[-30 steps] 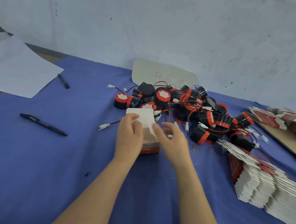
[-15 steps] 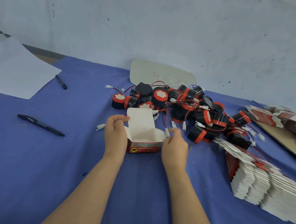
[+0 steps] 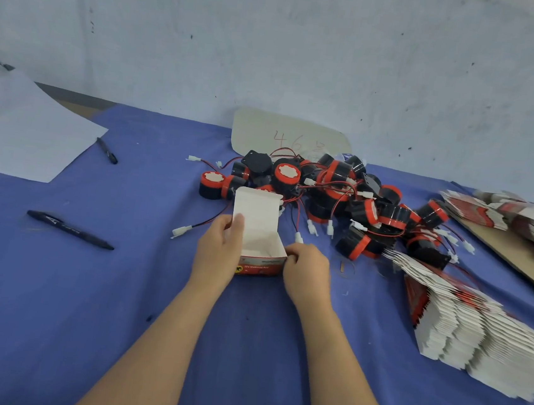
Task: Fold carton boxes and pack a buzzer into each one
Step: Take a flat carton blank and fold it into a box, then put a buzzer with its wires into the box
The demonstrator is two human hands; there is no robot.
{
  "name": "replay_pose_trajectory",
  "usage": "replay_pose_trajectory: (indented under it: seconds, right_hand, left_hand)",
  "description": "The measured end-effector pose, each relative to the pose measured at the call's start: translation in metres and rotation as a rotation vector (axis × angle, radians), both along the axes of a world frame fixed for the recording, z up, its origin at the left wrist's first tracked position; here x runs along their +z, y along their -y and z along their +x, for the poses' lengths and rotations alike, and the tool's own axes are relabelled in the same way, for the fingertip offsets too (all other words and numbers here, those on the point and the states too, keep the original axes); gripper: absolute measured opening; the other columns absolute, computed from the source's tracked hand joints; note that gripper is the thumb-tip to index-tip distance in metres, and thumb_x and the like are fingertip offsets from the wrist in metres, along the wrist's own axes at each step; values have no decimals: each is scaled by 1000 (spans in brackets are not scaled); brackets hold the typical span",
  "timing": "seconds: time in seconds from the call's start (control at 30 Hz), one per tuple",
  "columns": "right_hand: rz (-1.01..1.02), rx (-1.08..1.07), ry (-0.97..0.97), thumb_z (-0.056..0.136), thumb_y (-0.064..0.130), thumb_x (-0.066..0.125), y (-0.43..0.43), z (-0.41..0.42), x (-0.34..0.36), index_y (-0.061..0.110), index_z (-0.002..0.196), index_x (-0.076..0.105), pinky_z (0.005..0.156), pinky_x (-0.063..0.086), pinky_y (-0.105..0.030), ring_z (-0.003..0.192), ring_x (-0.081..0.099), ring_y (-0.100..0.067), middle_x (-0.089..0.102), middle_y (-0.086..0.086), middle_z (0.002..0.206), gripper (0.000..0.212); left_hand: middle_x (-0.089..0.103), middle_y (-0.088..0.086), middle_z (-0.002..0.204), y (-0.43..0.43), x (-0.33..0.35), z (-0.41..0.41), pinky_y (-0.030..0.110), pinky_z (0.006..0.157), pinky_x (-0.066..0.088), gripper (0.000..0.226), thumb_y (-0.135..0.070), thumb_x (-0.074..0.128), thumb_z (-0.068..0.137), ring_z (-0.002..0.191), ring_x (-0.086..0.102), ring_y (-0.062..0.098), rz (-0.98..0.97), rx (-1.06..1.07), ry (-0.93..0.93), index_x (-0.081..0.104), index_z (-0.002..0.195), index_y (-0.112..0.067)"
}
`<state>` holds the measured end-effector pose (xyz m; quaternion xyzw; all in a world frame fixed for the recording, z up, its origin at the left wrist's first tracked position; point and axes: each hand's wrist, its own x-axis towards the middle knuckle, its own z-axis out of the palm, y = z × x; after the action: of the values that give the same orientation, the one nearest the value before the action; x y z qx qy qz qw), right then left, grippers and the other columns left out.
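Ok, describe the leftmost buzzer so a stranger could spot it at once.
On the blue cloth, find the heap of black-and-red buzzers near the wall. This buzzer sits at its far left end, white disc facing up, unlike the sideways ones beside it.

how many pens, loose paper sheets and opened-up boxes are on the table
black pens: 2
white paper sheet: 1
open carton box: 1
total: 4
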<state>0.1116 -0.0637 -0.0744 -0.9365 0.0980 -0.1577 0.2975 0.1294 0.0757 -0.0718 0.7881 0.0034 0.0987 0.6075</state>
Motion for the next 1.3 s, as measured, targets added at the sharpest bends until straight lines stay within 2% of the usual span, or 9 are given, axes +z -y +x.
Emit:
replay_pose_trajectory:
  seconds: [0.1,0.2,0.33,0.47,0.6,0.73,0.87,1.1,1.3]
  right_hand:
    - [-90,-264,97,94,13,48,9,3,2,19,133,52,100,32,-34,130,30,-31,34,-10,146,40]
    - [-43,-405,115,91,12,51,32,7,13,18,147,31,115,19,-45,144,7,-34,6,-13,159,59]
    - [-16,-336,-75,91,10,52,54,16,14,17,152,17,108,28,-42,140,13,-37,4,-10,158,70]
    - [-98,-356,31,90,10,57,46,23,13,7,144,31,102,31,-38,127,24,-38,22,-18,144,59]
    - [-51,-321,2,92,12,56,39,21,-2,5,132,43,106,30,-39,141,9,-35,1,-13,157,43]
    - [47,-324,109,91,6,53,45,25,0,7,143,31,114,22,-42,144,9,-34,3,-12,160,57]
    - [61,-357,40,90,7,54,56,31,3,13,150,17,111,28,-44,141,13,-36,7,-12,158,71]
    - [102,-342,6,88,18,65,46,42,5,10,143,29,94,39,-44,121,39,-41,26,-18,143,66]
    - [323,-234,348,86,27,67,33,23,36,16,135,46,87,38,-24,109,48,-18,46,-11,132,54]
  left_hand:
    - [56,-16,88,5,-4,-1,22,64,45,6,-29,56,91,81,54,3,73,36,87,50,92,-29]
    - [56,-5,97,5,-4,1,36,72,51,7,-19,52,90,88,53,14,68,130,89,52,97,-20]
    - [47,-6,103,8,-5,1,34,73,45,19,-17,50,93,89,46,12,113,158,112,56,110,-10]
    - [46,0,122,8,-5,0,19,64,36,21,-16,49,94,89,43,8,147,180,132,57,112,-7]
    - [38,0,132,5,-2,-1,3,53,35,23,-14,53,92,87,43,2,-3,213,102,57,115,-12]
    - [46,-2,130,4,0,-1,11,56,36,35,-15,53,92,103,52,15,-236,211,-10,46,125,-18]
    - [49,-6,119,9,-4,0,15,58,38,35,-14,53,92,86,53,8,-260,166,-11,42,125,-21]
    - [53,-7,68,14,-5,0,20,49,37,52,-17,52,93,64,51,7,-223,144,-35,31,140,-18]
    - [56,-4,85,16,-7,2,22,49,38,48,-15,45,95,69,53,10,-134,94,-51,33,140,-20]
